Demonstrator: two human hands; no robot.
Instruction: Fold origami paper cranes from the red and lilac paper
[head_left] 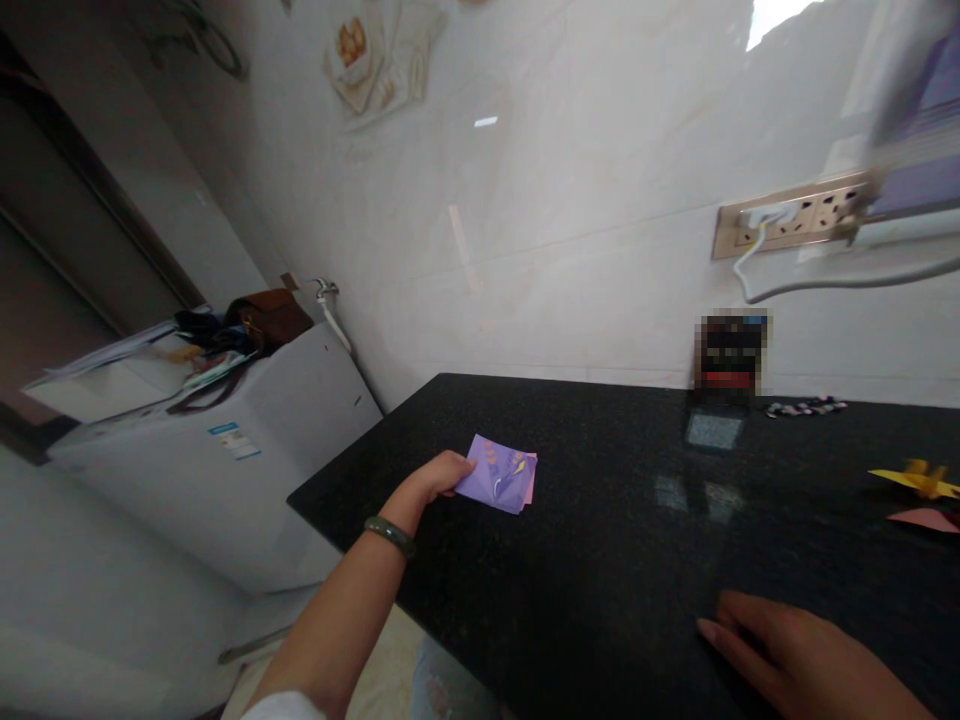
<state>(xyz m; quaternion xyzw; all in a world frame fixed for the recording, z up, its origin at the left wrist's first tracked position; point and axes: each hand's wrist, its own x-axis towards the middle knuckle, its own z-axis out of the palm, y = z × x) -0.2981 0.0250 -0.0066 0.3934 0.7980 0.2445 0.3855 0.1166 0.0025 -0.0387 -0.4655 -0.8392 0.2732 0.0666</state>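
Observation:
My left hand is closed on the left edge of a small stack of square origami paper. The top sheet is purple with a printed pattern, and pink sheets stick out at its right side. The stack lies at or just above the black countertop; I cannot tell which. My right hand is low at the right over the counter, loosely curled with the thumb a little apart, and no object shows in it. To its upper right, a yellow folded paper piece and a pink folded paper piece sit at the frame edge.
A dark blurred-out item leans against the tiled wall, with a beaded strand beside it. Above them is a socket strip with a white plug and cable. At left stands a white appliance carrying a brown bag and papers.

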